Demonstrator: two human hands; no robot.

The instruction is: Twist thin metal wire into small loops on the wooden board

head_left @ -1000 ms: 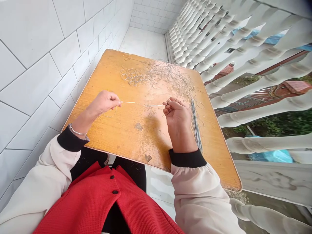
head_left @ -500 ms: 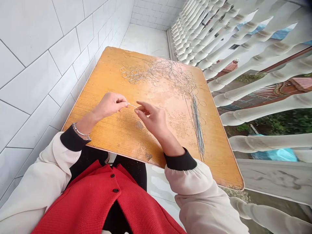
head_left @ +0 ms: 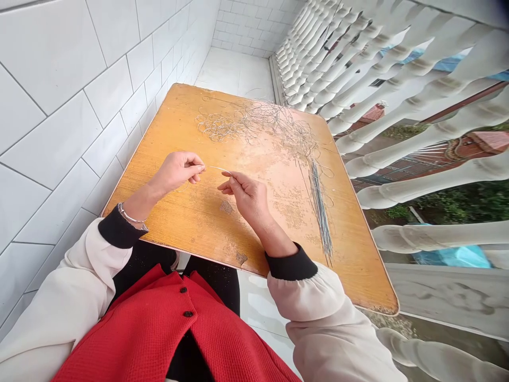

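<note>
Over the near left part of the wooden table (head_left: 159, 154), my left hand (head_left: 177, 172) is closed in a pinch; a faint thin loop shows just below its fingers. My right hand (head_left: 248, 196) pinches a thin wire (head_left: 219, 168) whose free end points toward my left fingertips. A small gap shows between that end and my left hand. Beyond both hands lie wire loops (head_left: 220, 127) and a loose tangle of wires (head_left: 278, 119). A bundle of straight wires (head_left: 321, 212) rests to the right of my right hand.
A white tiled wall (head_left: 59, 106) runs along the left of the table. White balusters (head_left: 429, 185) stand along the right side, with plants and a blue cover beyond them. My lap in red clothing (head_left: 159, 318) is at the near edge.
My right fingers have closed together on the wire, and its left end has come away from my left fingertips. The view has shifted slightly.
</note>
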